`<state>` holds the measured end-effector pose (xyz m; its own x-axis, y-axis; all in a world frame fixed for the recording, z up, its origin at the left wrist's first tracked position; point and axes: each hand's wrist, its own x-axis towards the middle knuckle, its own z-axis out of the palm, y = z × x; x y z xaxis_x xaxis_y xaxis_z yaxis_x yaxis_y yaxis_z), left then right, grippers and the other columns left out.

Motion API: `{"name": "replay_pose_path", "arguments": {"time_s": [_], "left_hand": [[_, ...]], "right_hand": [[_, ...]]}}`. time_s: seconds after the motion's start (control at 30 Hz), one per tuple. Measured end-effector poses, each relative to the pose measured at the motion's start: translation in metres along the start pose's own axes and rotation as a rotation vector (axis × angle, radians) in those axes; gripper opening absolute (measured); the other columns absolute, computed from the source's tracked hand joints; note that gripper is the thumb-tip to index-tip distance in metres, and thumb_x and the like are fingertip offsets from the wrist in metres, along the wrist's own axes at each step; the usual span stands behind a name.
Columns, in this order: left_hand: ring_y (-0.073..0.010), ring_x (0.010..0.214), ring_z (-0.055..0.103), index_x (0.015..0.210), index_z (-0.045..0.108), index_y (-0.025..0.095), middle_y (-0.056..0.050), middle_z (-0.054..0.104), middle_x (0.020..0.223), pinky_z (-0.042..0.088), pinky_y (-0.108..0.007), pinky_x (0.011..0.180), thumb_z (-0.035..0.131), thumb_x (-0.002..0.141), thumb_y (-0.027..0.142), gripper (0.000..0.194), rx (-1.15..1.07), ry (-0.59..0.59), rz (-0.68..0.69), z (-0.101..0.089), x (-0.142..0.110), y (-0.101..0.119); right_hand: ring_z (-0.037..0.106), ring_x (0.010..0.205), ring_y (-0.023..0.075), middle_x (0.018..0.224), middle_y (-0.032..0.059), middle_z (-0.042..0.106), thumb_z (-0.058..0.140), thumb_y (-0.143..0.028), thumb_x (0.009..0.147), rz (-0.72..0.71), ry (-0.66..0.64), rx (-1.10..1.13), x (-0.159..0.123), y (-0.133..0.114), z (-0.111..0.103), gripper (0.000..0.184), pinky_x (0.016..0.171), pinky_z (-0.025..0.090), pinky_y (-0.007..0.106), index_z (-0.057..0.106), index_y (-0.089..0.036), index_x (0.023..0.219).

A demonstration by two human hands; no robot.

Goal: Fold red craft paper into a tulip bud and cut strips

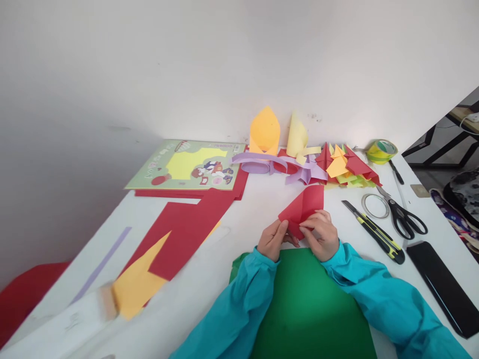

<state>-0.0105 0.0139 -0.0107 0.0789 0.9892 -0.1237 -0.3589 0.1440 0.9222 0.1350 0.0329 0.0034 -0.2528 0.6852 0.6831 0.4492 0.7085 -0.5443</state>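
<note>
While left hand (272, 240) and right hand (321, 234), both closed in a pinch, held folded red paper (307, 202) just beyond a green sheet (314, 299), the white bench (258, 214) bore scissors (393, 205), cutter (376, 233) and tape roll (381, 151) at right; pale wall (209, 65) rose behind, dark-framed table (458, 116) stood beyond.

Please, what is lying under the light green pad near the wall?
Red paper sticks out beyond the front and right edges of the pad. Whatever lies beneath its middle is covered and cannot be seen.

White table (254, 214) is carrying loads: scissors (395, 207) and cutter (374, 232) lying right, red paper (183, 224) and purple strip (101, 265) sprawling left.
</note>
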Motion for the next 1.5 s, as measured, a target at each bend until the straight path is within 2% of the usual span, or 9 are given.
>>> {"name": "replay_pose_path", "arguments": {"time_s": [0.23,0.4,0.6,0.8,1.1,1.23,1.37,1.43,1.5], "left_hand": [[-0.0148,0.045,0.060,0.074,0.063,0.012,-0.001,0.061,0.051,0.051,-0.028,0.049,0.058,0.076,0.050,0.039,0.043,-0.052,-0.044,0.000,-0.001,0.002],[-0.0156,0.045,0.061,0.083,0.064,0.012,-0.001,0.064,0.053,0.052,-0.028,0.048,0.066,0.069,0.047,0.037,0.019,-0.040,-0.060,0.002,-0.001,0.000],[-0.0153,0.038,0.057,0.076,0.068,0.013,-0.001,0.062,0.045,0.051,-0.028,0.043,0.074,0.060,0.043,0.035,0.008,0.016,-0.091,0.009,-0.003,0.004],[-0.0144,0.039,0.057,0.066,0.067,0.012,-0.001,0.061,0.043,0.050,-0.027,0.044,0.075,0.059,0.041,0.031,-0.002,0.110,-0.059,0.004,0.001,0.004],[-0.0117,0.033,0.052,0.055,0.066,0.011,-0.002,0.060,0.041,0.046,-0.023,0.036,0.080,0.052,0.033,0.027,-0.048,0.135,-0.084,0.013,-0.002,0.005],[-0.0114,0.035,0.054,0.056,0.067,0.010,-0.002,0.061,0.042,0.047,-0.022,0.038,0.082,0.050,0.029,0.025,-0.124,0.190,-0.098,0.012,-0.002,0.003],[-0.0115,0.040,0.058,0.062,0.068,0.009,-0.002,0.064,0.046,0.051,-0.020,0.042,0.083,0.050,0.025,0.025,-0.268,0.240,-0.140,0.009,0.001,-0.001],[-0.0120,0.046,0.062,0.065,0.068,0.009,-0.003,0.066,0.051,0.054,-0.019,0.046,0.083,0.051,0.023,0.024,-0.349,0.256,-0.177,0.008,0.003,-0.003],[-0.0125,0.053,0.065,0.067,0.067,0.010,-0.003,0.069,0.057,0.056,-0.017,0.051,0.081,0.055,0.019,0.020,-0.425,0.265,-0.225,0.007,0.005,-0.004]], "right_hand": [[0.058,0.066,0.0154,0.068,0.0008,0.065,0.052,-0.017,0.085,0.001,-0.058,0.048,0.001,0.002,0.000,0.010,0.079,0.042,0.040,0.061,-0.021,0.082],[0.058,0.067,0.0149,0.070,0.0007,0.065,0.051,-0.017,0.086,0.018,-0.077,0.050,-0.001,0.006,0.001,0.009,0.080,0.042,0.039,0.059,-0.020,0.083],[0.059,0.069,0.0149,0.073,0.0004,0.065,0.049,-0.019,0.087,0.045,-0.077,0.006,-0.005,0.007,0.003,0.009,0.085,0.040,0.039,0.057,-0.021,0.090],[0.056,0.087,0.0201,0.087,0.0058,0.065,0.048,-0.019,0.086,0.101,0.019,-0.076,-0.005,0.003,0.000,0.014,0.084,0.041,0.042,0.055,-0.020,0.098],[0.058,0.077,0.0178,0.073,0.0003,0.062,0.054,-0.013,0.082,0.026,0.053,-0.048,-0.005,0.002,0.004,0.016,0.089,0.039,0.047,0.055,-0.022,0.095],[0.055,0.096,0.0227,0.094,0.0068,0.063,0.054,-0.017,0.081,0.049,0.100,-0.081,-0.005,0.001,0.000,0.022,0.091,0.037,0.049,0.053,-0.021,0.103],[0.054,0.093,0.0214,0.097,0.0089,0.057,0.057,-0.022,0.079,0.197,0.228,0.035,-0.007,0.001,0.002,0.020,0.081,0.045,0.041,0.053,-0.019,0.099],[0.055,0.075,0.0161,0.083,0.0041,0.056,0.060,-0.028,0.079,0.395,0.276,0.191,-0.009,0.001,0.007,0.014,0.067,0.048,0.032,0.053,-0.019,0.087],[0.050,0.052,0.0106,0.062,-0.0019,0.054,0.061,-0.038,0.078,0.665,0.240,0.461,-0.012,0.000,0.014,0.021,0.049,0.044,0.025,0.051,-0.019,0.074]]}}
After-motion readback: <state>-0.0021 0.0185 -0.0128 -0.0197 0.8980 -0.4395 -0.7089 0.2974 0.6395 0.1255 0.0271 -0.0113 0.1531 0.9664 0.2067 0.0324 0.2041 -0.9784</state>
